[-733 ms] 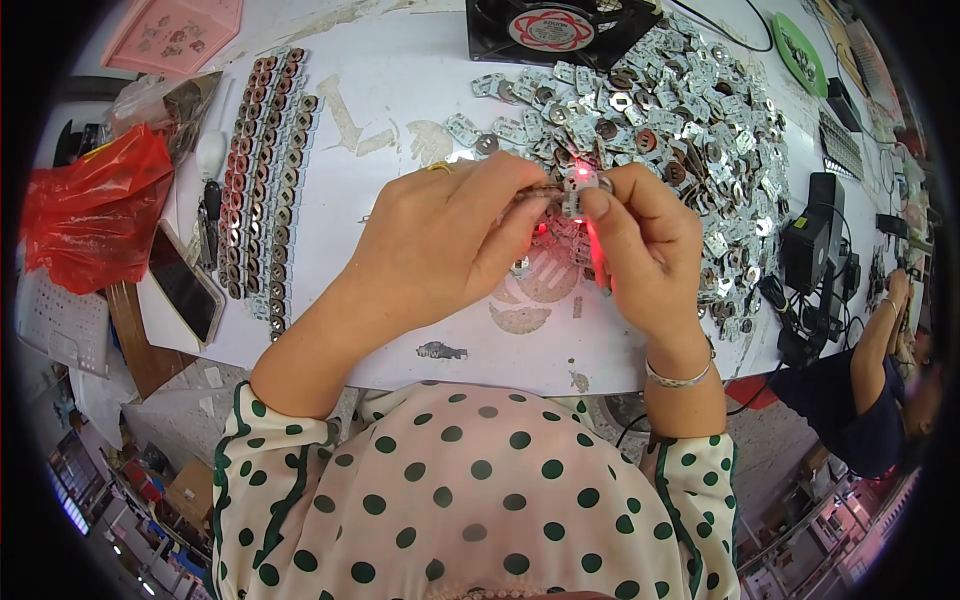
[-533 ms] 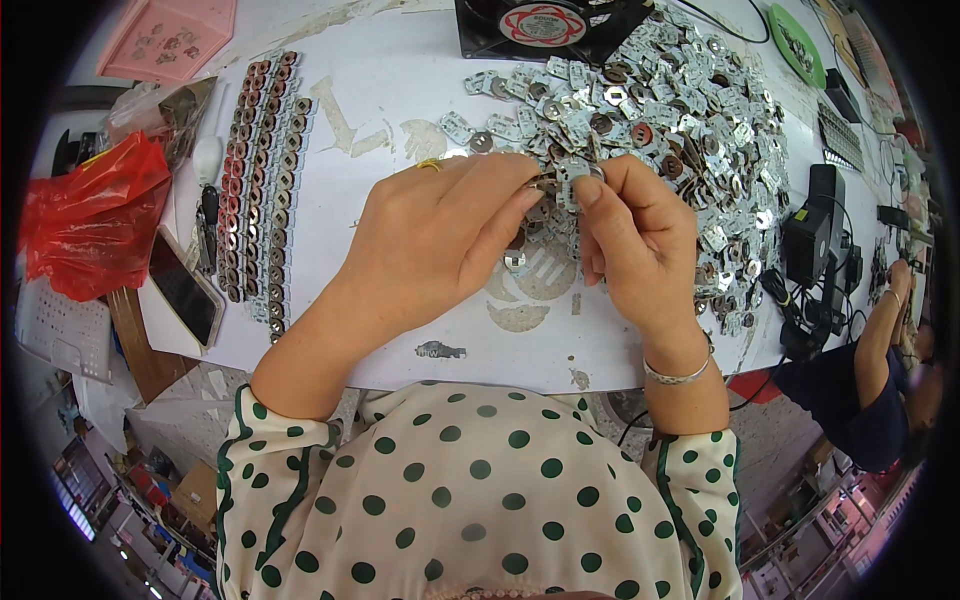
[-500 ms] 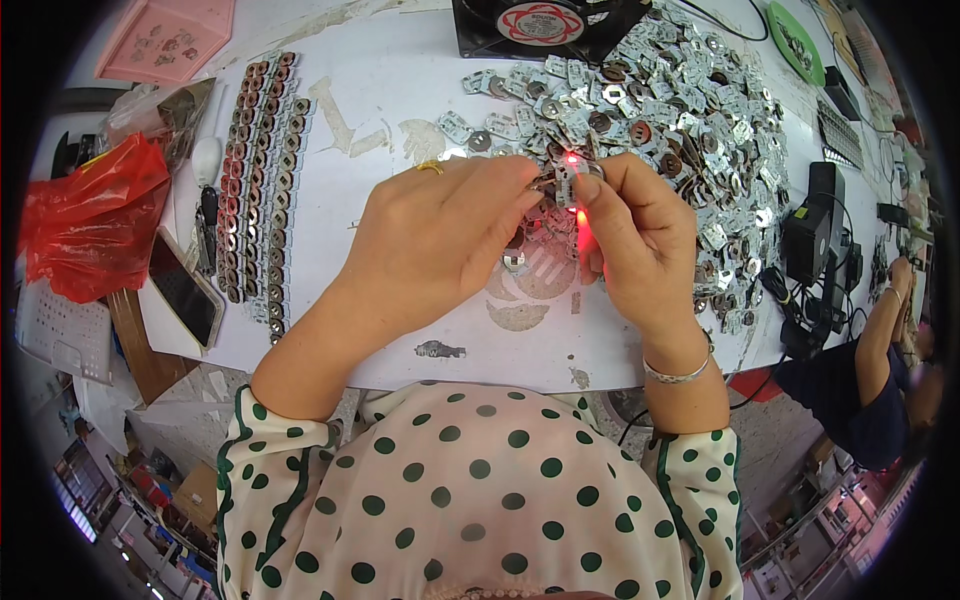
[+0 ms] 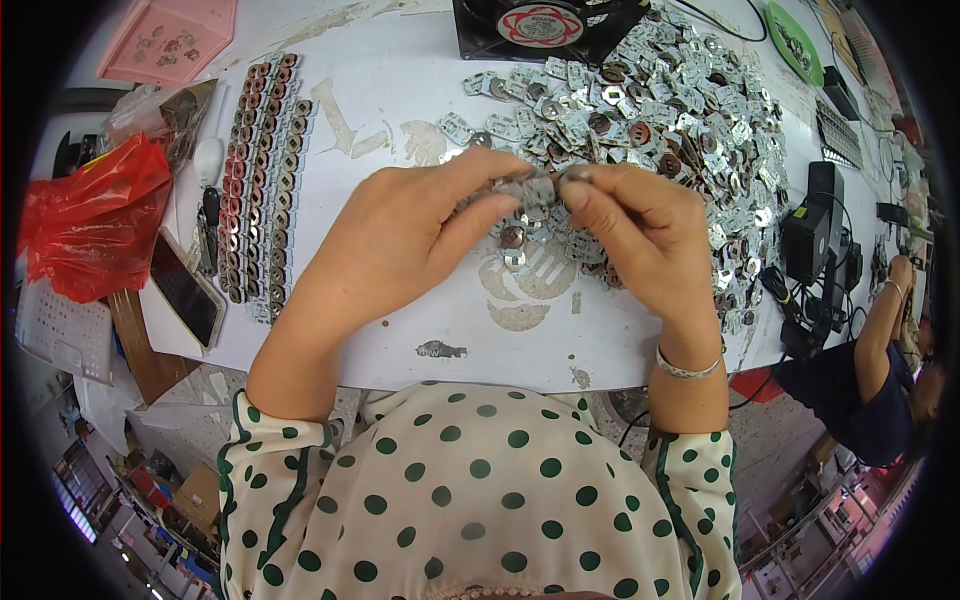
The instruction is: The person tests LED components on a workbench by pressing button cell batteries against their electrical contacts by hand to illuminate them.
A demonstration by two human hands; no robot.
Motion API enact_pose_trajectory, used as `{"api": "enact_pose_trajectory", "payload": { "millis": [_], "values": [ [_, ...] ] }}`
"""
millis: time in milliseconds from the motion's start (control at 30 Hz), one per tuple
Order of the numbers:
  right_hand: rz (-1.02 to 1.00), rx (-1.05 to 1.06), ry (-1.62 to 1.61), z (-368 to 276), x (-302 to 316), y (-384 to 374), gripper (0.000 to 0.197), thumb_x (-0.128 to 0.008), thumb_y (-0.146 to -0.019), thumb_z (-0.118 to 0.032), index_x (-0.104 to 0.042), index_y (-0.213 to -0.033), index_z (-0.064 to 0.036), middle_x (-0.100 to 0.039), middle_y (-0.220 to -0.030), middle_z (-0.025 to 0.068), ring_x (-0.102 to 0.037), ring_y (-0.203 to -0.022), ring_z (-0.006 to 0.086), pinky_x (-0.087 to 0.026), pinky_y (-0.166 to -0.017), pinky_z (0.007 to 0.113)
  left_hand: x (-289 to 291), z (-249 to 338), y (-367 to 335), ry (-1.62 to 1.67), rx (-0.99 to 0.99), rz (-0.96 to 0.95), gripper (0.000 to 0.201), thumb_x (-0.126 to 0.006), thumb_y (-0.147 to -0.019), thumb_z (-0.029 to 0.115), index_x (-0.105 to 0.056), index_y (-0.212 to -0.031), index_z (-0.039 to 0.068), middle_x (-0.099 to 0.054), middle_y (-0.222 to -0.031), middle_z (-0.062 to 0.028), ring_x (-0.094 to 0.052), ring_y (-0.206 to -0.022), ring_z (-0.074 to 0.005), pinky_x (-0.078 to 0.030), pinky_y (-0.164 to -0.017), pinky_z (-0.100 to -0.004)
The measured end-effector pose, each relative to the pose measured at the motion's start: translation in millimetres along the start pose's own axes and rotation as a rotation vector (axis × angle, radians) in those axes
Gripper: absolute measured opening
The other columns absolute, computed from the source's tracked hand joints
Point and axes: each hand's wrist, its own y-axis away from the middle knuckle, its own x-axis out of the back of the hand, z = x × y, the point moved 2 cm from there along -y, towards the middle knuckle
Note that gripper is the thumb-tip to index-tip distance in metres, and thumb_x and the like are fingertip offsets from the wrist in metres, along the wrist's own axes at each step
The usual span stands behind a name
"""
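Note:
In front of me my left hand (image 4: 415, 225) is closed, gripping a blurred bunch of small silver-grey metal parts (image 4: 530, 188) between thumb and fingers. Right beside it, my right hand (image 4: 645, 230) pinches a small greyish disc-like piece (image 4: 575, 175) with thumb and forefinger; its exact shape is smeared. Both hands hover over the near left edge of a big loose pile of metal plates with brown and silver round centres (image 4: 690, 130). Several of these plates, one with a brown disc (image 4: 513, 237), lie on the table just below my fingers.
Long neat rows of similar parts (image 4: 265, 180) stand at the left. Beyond them are a phone (image 4: 185, 290), a red plastic bag (image 4: 100, 220) and a pink tray (image 4: 165, 40). A black fan (image 4: 550, 25) stands behind the pile; black adapters (image 4: 810, 240) lie right. A co-worker's arm (image 4: 880, 330) shows far right.
The red light on the parts and fingers is gone. My left hand has rolled over, so the bunch in it shows. My right hand has shifted slightly right and now pinches a small piece.

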Motion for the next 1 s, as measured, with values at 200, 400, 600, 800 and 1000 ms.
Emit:
{"api": "enact_pose_trajectory", "payload": {
  "millis": [200, 400, 600, 800, 1000],
  "values": [
    [-0.367, -0.291, -0.092, -18, 0, -1, 0.016, -0.068, -0.088, -0.014, -0.07, -0.087, 0.0009, -0.064, -0.064, 0.0053, -0.055, -0.056, 0.0066, -0.043, -0.05, 0.023, 8, -3, 2, 0.191, 0.229, -0.29, 0.015, -0.062, -0.091, 0.018, -0.064, -0.095, 0.004, -0.067, -0.068, -0.0032, -0.061, -0.059, -0.0092, -0.044, -0.056, -0.0224],
    [-0.233, -0.338, -0.144, -20, 1, -1, 0.019, -0.067, -0.089, -0.015, -0.07, -0.082, 0.0013, -0.063, -0.061, 0.0028, -0.053, -0.054, 0.005, -0.041, -0.049, 0.021, 9, -6, 1, 0.2, 0.16, -0.206, 0.013, -0.062, -0.091, 0.016, -0.065, -0.091, 0.003, -0.066, -0.066, -0.0027, -0.058, -0.057, -0.0079, -0.043, -0.052, -0.0234],
    [-0.392, -0.257, -0.143, -13, -5, 4, 0.019, -0.065, -0.091, -0.015, -0.069, -0.081, 0.0004, -0.063, -0.063, 0.0021, -0.053, -0.052, 0.0053, -0.041, -0.048, 0.02, 11, -3, 2, 0.218, 0.173, -0.35, 0.015, -0.062, -0.091, 0.015, -0.065, -0.09, 0.001, -0.066, -0.068, -0.0028, -0.054, -0.052, -0.0076, -0.042, -0.051, -0.0225],
    [-0.457, -0.523, -0.732, -13, -10, 6, 0.019, -0.06, -0.095, -0.017, -0.064, -0.086, -0.0012, -0.062, -0.062, 0.0006, -0.053, -0.047, 0.005, -0.041, -0.044, 0.018, 4, 1, 4, 0.733, 0.144, -0.325, 0.015, -0.061, -0.092, 0.014, -0.066, -0.096, 0.001, -0.067, -0.073, -0.0033, -0.054, -0.055, -0.0061, -0.042, -0.05, -0.021],
    [-0.081, -0.326, -0.292, -13, -19, 4, 0.018, -0.058, -0.096, -0.014, -0.061, -0.081, -0.0031, -0.056, -0.06, -0.0026, -0.045, -0.048, 0.0042, -0.036, -0.045, 0.02, -6, 2, 0, 0.044, -0.147, 0.093, 0.016, -0.065, -0.087, 0.009, -0.064, -0.101, 0.001, -0.067, -0.078, -0.0088, -0.059, -0.057, -0.0156, -0.045, -0.053, -0.0261]
  ]
}}
